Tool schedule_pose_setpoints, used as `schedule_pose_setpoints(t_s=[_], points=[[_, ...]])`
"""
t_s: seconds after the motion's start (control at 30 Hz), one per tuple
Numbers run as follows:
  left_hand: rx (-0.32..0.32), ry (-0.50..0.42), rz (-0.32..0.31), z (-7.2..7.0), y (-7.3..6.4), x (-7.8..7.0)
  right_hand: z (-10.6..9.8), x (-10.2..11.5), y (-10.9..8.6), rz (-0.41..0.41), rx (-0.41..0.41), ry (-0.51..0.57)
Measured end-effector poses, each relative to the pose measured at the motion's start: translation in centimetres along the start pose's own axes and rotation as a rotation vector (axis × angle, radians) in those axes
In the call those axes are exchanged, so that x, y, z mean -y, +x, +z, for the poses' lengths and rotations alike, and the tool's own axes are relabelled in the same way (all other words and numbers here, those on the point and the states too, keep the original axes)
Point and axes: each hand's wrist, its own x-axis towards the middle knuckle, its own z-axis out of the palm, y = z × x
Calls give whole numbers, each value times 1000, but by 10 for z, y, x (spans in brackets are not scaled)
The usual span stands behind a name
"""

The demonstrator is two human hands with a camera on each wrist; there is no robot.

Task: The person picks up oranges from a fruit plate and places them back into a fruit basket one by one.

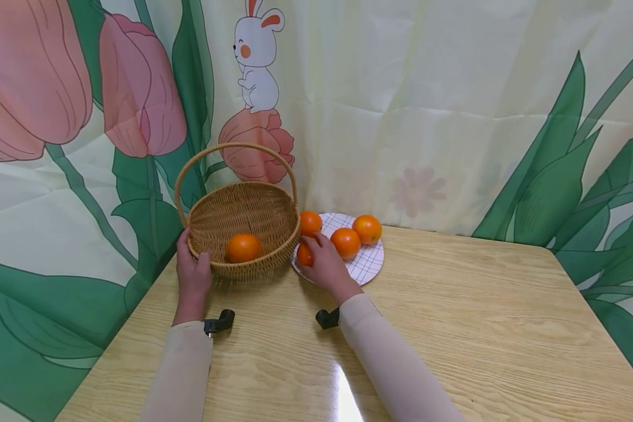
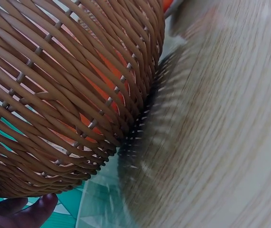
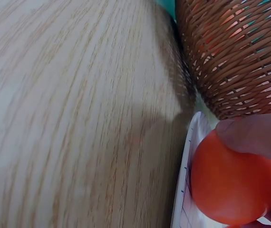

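My left hand (image 1: 192, 272) grips the left side of a wicker basket (image 1: 253, 269) with a tall arched handle, thumb at the rim. One orange (image 1: 244, 248) lies inside the basket, showing through the weave in the left wrist view. To the right of the basket, my right hand (image 1: 324, 266) holds another orange (image 3: 233, 183), thumb over its top, at the near left of a white checked plate (image 1: 366, 269). Behind that hand sits an orange (image 1: 311, 223) close to the basket. Two more, a nearer orange (image 1: 345, 243) and a farther orange (image 1: 367, 229), rest on the plate's right half.
The light wooden table (image 1: 480, 316) runs to the right and toward me. A printed curtain (image 1: 453, 117) with tulips and a rabbit hangs right behind the basket and plate. Black camera mounts (image 1: 327, 319) stick out from both wrists.
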Motion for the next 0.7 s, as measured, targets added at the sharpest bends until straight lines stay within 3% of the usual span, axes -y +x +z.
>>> schedule_pose_setpoints(t_s=[0.33, 0.7], points=[[2, -2, -10, 0, -1, -1, -8, 2, -5, 9, -29, 36], [16, -16, -1, -1, -7, -22, -24, 3, -6, 4, -81, 34]])
